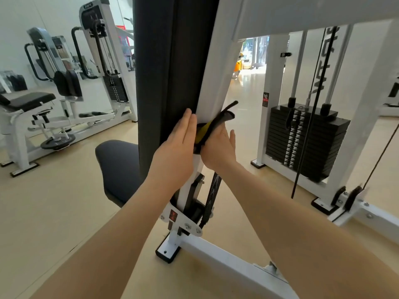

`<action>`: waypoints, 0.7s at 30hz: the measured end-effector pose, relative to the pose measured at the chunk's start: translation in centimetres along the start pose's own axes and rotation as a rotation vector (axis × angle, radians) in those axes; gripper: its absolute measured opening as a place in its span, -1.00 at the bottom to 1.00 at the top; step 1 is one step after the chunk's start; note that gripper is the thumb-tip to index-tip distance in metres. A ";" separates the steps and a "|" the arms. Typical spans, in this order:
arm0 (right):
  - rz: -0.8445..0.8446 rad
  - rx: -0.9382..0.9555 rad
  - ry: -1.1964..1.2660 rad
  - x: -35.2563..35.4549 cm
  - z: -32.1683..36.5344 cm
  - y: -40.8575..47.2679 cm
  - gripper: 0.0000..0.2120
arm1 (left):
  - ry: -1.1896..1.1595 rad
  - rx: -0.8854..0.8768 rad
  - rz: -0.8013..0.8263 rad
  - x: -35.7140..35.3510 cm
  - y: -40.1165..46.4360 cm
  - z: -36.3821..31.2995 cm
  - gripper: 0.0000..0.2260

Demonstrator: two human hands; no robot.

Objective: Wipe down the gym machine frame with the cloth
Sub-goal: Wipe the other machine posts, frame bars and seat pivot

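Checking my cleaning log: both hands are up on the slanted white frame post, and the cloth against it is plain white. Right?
Not quite. The head view shows a black and yellow cloth, not white. Left hand and right hand are both up at the slanted white frame post.

Open gap right of white upright (212, 87); back pad (170, 67) blocks left, spring (212, 197) below.

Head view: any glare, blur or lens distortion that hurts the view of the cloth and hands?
Head view: daylight blows out the doorway and glares off the floor; wide-angle bends the white frame and weight stack posts; cloth, left hand and right hand are evenly lit, only slightly soft.
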State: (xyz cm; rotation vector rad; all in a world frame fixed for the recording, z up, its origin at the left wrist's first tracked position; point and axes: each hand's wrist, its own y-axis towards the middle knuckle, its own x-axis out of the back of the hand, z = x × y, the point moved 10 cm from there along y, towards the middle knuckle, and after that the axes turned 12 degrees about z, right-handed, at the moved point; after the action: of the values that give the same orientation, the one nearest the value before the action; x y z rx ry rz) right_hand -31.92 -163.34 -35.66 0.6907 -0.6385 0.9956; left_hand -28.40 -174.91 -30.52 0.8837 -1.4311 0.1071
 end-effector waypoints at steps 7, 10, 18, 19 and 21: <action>-0.018 0.042 -0.006 1.1 0.4 -0.3 -0.36 | 0.049 -0.037 0.069 -0.2 0.1 0.1 -0.38; -0.029 0.260 -0.077 2.1 0.6 -3.8 -0.53 | 0.064 -0.062 0.048 0.1 -0.3 -0.7 -0.41; -0.128 0.048 0.068 6.4 -5.6 -11.8 -0.63 | -0.120 -0.332 0.119 -4.3 -1.9 -8.9 -0.53; -0.135 0.005 0.047 6.9 -6.9 -13.1 -0.64 | -0.163 -0.358 0.134 -5.1 -2.1 -10.4 -0.53; -0.137 -0.094 0.035 8.2 -10.2 -16.2 -0.70 | -0.240 -0.393 0.165 -6.9 -2.4 -13.6 -0.53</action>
State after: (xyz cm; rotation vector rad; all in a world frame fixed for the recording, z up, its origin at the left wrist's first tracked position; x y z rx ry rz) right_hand -12.41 -157.27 -39.51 0.6246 -0.5959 0.8436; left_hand -17.43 -165.70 -36.19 0.4647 -1.6751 -0.1583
